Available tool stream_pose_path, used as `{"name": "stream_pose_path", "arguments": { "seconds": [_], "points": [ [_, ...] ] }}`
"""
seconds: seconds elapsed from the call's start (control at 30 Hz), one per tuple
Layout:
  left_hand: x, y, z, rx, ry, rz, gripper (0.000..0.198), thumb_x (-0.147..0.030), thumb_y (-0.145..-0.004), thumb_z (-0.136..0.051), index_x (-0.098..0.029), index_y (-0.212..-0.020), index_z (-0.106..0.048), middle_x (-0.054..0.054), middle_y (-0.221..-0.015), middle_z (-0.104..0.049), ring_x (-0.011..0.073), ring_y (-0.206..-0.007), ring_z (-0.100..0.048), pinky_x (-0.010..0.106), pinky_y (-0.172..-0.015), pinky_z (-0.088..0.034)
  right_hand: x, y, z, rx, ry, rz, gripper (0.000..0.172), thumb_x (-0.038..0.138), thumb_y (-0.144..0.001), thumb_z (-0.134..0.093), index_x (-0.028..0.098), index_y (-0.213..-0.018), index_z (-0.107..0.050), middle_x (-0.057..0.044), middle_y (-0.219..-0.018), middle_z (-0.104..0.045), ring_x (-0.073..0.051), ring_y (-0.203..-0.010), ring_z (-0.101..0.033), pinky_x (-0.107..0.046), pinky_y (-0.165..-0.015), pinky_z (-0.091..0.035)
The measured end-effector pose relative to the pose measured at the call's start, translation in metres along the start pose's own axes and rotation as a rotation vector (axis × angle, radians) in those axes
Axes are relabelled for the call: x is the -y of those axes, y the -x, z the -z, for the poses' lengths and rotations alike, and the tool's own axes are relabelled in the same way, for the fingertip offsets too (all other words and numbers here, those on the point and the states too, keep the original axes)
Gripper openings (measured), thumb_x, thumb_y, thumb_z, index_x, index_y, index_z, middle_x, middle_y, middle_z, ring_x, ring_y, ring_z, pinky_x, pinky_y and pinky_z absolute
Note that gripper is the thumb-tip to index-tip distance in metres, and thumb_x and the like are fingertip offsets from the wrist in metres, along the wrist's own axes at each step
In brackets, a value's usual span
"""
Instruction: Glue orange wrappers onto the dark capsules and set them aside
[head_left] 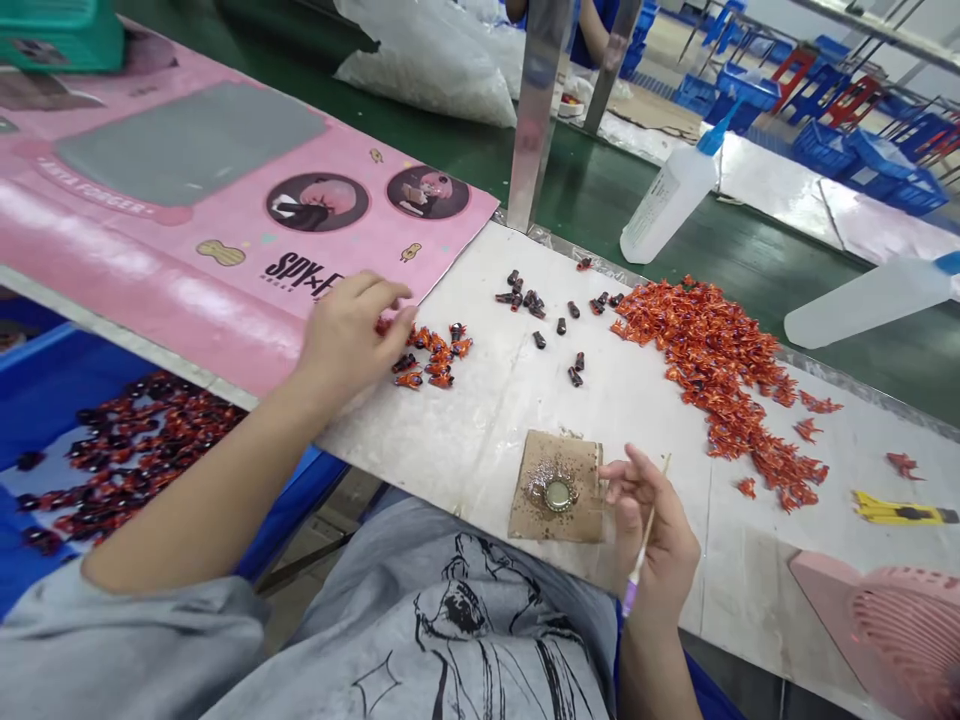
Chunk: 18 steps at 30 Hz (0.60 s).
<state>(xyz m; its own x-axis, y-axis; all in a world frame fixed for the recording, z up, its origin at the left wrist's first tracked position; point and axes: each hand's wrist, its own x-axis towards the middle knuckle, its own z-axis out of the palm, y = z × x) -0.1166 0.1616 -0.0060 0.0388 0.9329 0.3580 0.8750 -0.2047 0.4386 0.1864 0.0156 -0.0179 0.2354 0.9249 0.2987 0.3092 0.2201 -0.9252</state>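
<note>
My left hand [352, 330] reaches over a small cluster of orange-and-dark joined pieces [431, 358] on the white board [480, 440], fingers curled down on its left edge; whether it grips one is hidden. My right hand [652, 530] holds a thin stick with a purple end [642, 555], beside a brown cardboard square [556, 487] that carries a small round cap of glue [558, 494]. Loose dark small pieces [551, 315] lie in the middle. A big heap of orange pieces [720, 375] spreads to the right.
A pink printed box [187, 210] lies at the left. A blue bin [60, 420] below it holds finished dark-red pieces. Two squeeze bottles [671, 195] [870, 300] lie on the green belt. A yellow utility knife [900, 512] and a pink fan [900, 620] sit at the right.
</note>
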Motion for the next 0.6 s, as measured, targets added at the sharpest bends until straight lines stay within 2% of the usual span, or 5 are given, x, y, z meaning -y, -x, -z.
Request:
{"name": "stream_pose_path", "arguments": {
  "seconds": [0.1,0.17,0.37,0.53,0.6],
  "points": [
    [-0.014,-0.036,-0.025,0.16,0.057,-0.142,0.025,-0.03,-0.089,-0.057,-0.018,-0.103,-0.073,0.009,-0.102,-0.073,0.0246,-0.084,-0.067,0.037,-0.085,-0.053,-0.007,0.002,-0.001,-0.106,-0.156,-0.118,0.078,0.082,-0.09,-0.04,0.023,-0.138,-0.057,-0.004,-0.084,-0.07,-0.016,-0.06,-0.056,-0.028,-0.052,-0.043],
    [-0.026,-0.059,-0.044,0.282,-0.047,-0.253,0.031,-0.025,-0.089,-0.054,-0.016,-0.113,-0.072,0.012,-0.112,-0.073,0.0274,-0.096,-0.068,0.04,-0.091,-0.053,-0.01,0.004,-0.002,-0.175,-0.211,-0.151,0.083,0.09,-0.083,-0.036,0.024,-0.126,-0.063,-0.003,-0.082,-0.064,-0.015,-0.06,-0.053,-0.027,-0.05,-0.041],
    [-0.048,-0.087,-0.07,0.328,-0.121,-0.274,0.031,-0.011,-0.086,-0.047,-0.013,-0.098,-0.076,0.017,-0.103,-0.074,0.0342,-0.107,-0.068,0.046,-0.095,-0.052,-0.005,0.012,-0.002,0.062,-0.169,-0.098,0.044,0.06,-0.099,-0.051,0.022,-0.094,-0.073,-0.004,-0.084,-0.064,-0.015,-0.066,-0.058,-0.027,-0.057,-0.048],
    [-0.047,-0.063,-0.044,0.325,-0.05,-0.225,0.029,-0.021,-0.087,-0.05,-0.014,-0.1,-0.074,0.015,-0.102,-0.074,0.0315,-0.097,-0.071,0.043,-0.09,-0.054,-0.002,0.01,-0.004,0.156,-0.089,-0.102,0.014,0.035,-0.093,-0.07,0.023,-0.092,-0.076,-0.005,-0.086,-0.073,-0.018,-0.078,-0.068,-0.028,-0.065,-0.054],
    [-0.048,-0.046,-0.029,0.342,0.201,-0.057,0.022,-0.029,-0.082,-0.06,-0.018,-0.094,-0.074,0.009,-0.087,-0.076,0.0274,-0.083,-0.072,0.038,-0.081,-0.056,-0.003,0.009,-0.005,0.154,-0.083,-0.097,0.012,0.031,-0.093,-0.068,0.023,-0.09,-0.077,-0.005,-0.085,-0.074,-0.019,-0.078,-0.069,-0.029,-0.067,-0.056]
  ]
}}
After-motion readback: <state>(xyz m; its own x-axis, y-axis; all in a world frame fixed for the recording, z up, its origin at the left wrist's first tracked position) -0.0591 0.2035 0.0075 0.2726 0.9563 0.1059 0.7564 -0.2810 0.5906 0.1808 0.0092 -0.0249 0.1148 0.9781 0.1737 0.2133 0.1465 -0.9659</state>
